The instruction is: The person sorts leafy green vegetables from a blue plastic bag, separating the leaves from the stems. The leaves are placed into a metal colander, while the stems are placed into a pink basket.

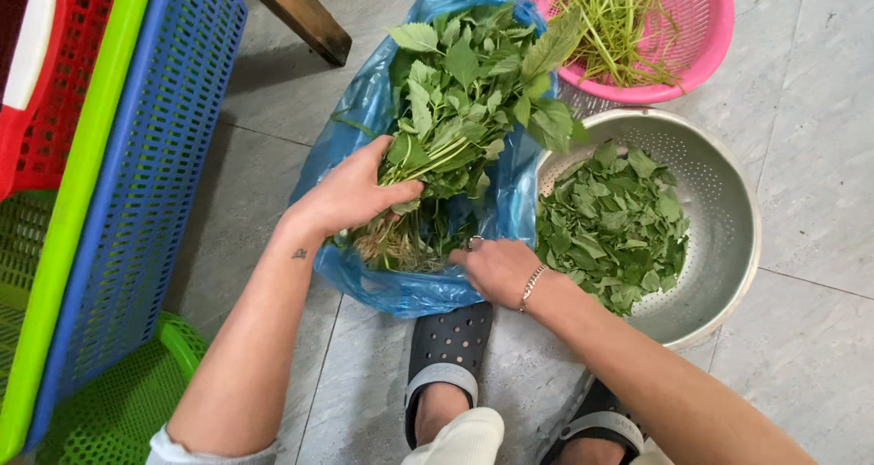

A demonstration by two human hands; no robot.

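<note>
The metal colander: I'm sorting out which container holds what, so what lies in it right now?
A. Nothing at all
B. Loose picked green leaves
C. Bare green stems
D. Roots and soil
B: the metal colander holds a heap of loose green leaves, while the bare stems lie in the pink colander.

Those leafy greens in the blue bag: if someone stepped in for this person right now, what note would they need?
Left hand: closed around the stems of a leafy bunch lying in the blue plastic bag.
Right hand: at the bag's near edge, by the root ends; its grip is hidden.
Done: a pile of picked leaves sits in the metal colander; bare stems lie in the pink basket.
Left: the bunch in hand is unpicked, and more greens remain in the bag.
</note>
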